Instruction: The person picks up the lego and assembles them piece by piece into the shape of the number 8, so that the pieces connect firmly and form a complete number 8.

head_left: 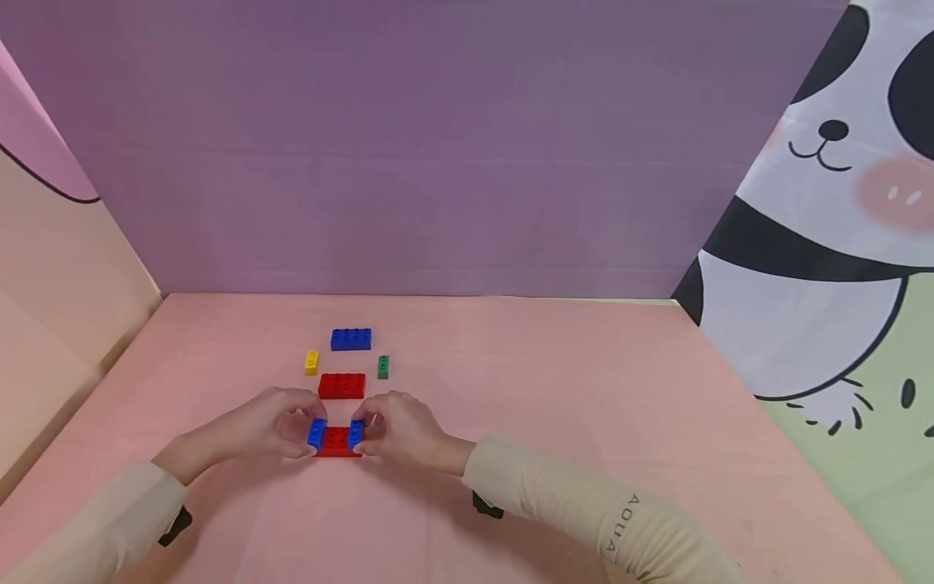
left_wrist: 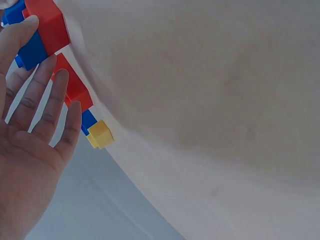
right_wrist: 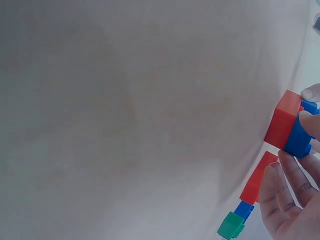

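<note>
A red building brick lies on the table with a small blue brick at each end of its top. My left hand pinches the left blue brick between thumb and fingers. On the other end, the right blue brick is pinched by my right hand. Both wrist views show a thumb on the near side of a blue brick, which sits against the red brick. Whether the blue bricks are fully pressed down cannot be told.
Just behind the hands lies another red brick. Beyond it are a small yellow brick on the left, a small green brick on the right and a larger blue brick. A purple backdrop stands behind the pink table.
</note>
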Motion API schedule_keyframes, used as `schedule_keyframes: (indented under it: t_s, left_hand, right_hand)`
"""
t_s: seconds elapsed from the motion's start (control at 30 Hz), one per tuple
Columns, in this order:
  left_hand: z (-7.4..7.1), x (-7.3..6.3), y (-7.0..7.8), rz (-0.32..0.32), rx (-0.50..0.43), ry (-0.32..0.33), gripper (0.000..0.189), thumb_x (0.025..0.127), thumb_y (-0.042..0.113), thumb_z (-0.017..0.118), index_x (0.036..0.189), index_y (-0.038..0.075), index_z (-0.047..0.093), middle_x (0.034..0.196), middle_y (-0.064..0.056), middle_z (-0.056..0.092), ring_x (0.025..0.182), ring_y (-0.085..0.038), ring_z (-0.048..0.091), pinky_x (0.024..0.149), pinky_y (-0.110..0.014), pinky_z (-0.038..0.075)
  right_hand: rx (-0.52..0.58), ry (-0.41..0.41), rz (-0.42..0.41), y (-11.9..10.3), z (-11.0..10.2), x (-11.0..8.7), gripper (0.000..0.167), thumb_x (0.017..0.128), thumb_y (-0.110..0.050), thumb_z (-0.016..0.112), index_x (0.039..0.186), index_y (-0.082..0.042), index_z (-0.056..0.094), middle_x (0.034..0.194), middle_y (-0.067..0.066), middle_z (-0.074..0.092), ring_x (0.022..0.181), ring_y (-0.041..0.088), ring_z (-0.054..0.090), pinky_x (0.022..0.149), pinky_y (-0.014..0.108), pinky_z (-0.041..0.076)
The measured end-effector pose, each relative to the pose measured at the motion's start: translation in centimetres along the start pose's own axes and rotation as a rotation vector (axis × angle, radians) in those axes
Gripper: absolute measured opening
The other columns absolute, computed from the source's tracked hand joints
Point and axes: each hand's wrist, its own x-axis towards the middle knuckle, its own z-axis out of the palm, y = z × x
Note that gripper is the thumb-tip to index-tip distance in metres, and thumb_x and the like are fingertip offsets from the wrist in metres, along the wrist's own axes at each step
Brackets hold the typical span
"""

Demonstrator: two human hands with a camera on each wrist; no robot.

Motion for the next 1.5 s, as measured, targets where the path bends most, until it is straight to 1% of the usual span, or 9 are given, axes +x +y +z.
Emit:
schedule_keyframes:
  t_s: [0.2,0.3,0.47,0.73,0.9,1.0,1.13,1.3,1.5]
  left_hand:
    - [-0.1,-0.09,0.1,-0.013,-0.006,-0.01,0.035,0.071,0.024,0.078,0.1,0.014,0.061,0.094,0.008,0.062,0.093,-0.015,0.055,0.083,-0.041,0.05]
    - [-0.14,-0.08,0.16,-0.012,-0.004,-0.014,0.035,0.071,0.024,0.078,0.1,0.013,0.061,0.094,0.008,0.062,0.093,-0.015,0.055,0.083,-0.041,0.05]
    - [-0.18,0.01,0.2,-0.012,0.003,-0.013,0.035,0.071,0.024,0.078,0.1,0.013,0.061,0.094,0.008,0.062,0.094,-0.016,0.056,0.084,-0.044,0.05]
    - [-0.17,0.08,0.07,-0.035,0.011,-0.01,0.037,0.07,0.024,0.078,0.101,0.012,0.061,0.095,0.007,0.062,0.095,-0.018,0.056,0.085,-0.047,0.049]
    - [-0.16,0.03,0.0,-0.041,0.004,-0.012,0.037,0.071,0.025,0.078,0.101,0.013,0.061,0.095,0.007,0.062,0.095,-0.018,0.055,0.085,-0.047,0.049]
    - [-0.09,0.03,-0.05,-0.032,0.001,-0.01,0.037,0.071,0.025,0.077,0.102,0.013,0.06,0.096,0.007,0.062,0.095,-0.017,0.055,0.085,-0.046,0.049]
    - [-0.08,0.04,0.01,-0.031,0.004,-0.011,0.037,0.071,0.026,0.077,0.102,0.013,0.06,0.096,0.008,0.062,0.095,-0.016,0.055,0.085,-0.045,0.049]
    - [-0.3,0.15,0.23,-0.035,0.006,-0.028,0.038,0.072,0.025,0.077,0.103,0.011,0.06,0.097,0.006,0.062,0.095,-0.017,0.055,0.085,-0.046,0.049]
    - [-0.6,0.2,0.45,-0.069,-0.008,-0.056,0.04,0.072,0.025,0.077,0.105,0.01,0.06,0.098,0.004,0.062,0.096,-0.019,0.055,0.083,-0.041,0.052]
  right_hand:
    - [0.013,-0.003,0.018,-0.12,0.1,-0.01,0.032,0.072,-0.022,0.077,0.102,-0.022,0.065,0.087,-0.008,0.062,0.083,0.007,0.054,0.066,0.012,0.045]
    - [0.02,-0.01,0.013,-0.12,0.08,0.05,0.032,0.072,-0.021,0.077,0.102,-0.02,0.065,0.087,-0.007,0.062,0.082,0.007,0.054,0.066,0.012,0.045]
    - [0.089,-0.029,-0.008,0.05,0.01,0.11,0.031,0.073,-0.017,0.076,0.102,-0.017,0.063,0.089,-0.004,0.063,0.08,0.007,0.057,0.065,0.011,0.046]
    - [0.186,-0.025,-0.021,0.21,-0.06,-0.17,0.032,0.076,-0.016,0.074,0.104,-0.016,0.06,0.092,-0.004,0.063,0.082,0.008,0.059,0.068,0.011,0.048]
    - [0.219,-0.02,-0.019,0.27,0.04,-0.33,0.028,0.078,-0.015,0.072,0.104,-0.015,0.061,0.095,-0.003,0.064,0.086,0.01,0.059,0.068,0.012,0.048]
    - [0.243,-0.01,-0.008,0.43,0.17,-0.41,0.029,0.078,-0.015,0.072,0.105,-0.016,0.062,0.096,-0.004,0.065,0.086,0.011,0.06,0.068,0.012,0.049]
    - [0.264,-0.004,-0.015,0.59,0.21,-0.4,0.028,0.078,-0.015,0.072,0.104,-0.016,0.063,0.095,-0.004,0.065,0.085,0.012,0.06,0.067,0.013,0.049]
    - [0.292,-0.011,-0.002,0.62,0.13,-0.38,0.028,0.077,-0.014,0.072,0.103,-0.015,0.063,0.094,-0.003,0.065,0.081,0.009,0.059,0.065,0.014,0.049]
    - [0.314,-0.013,0.017,0.54,0.1,-0.33,0.027,0.077,-0.013,0.073,0.103,-0.015,0.064,0.093,-0.003,0.066,0.08,0.009,0.058,0.064,0.015,0.049]
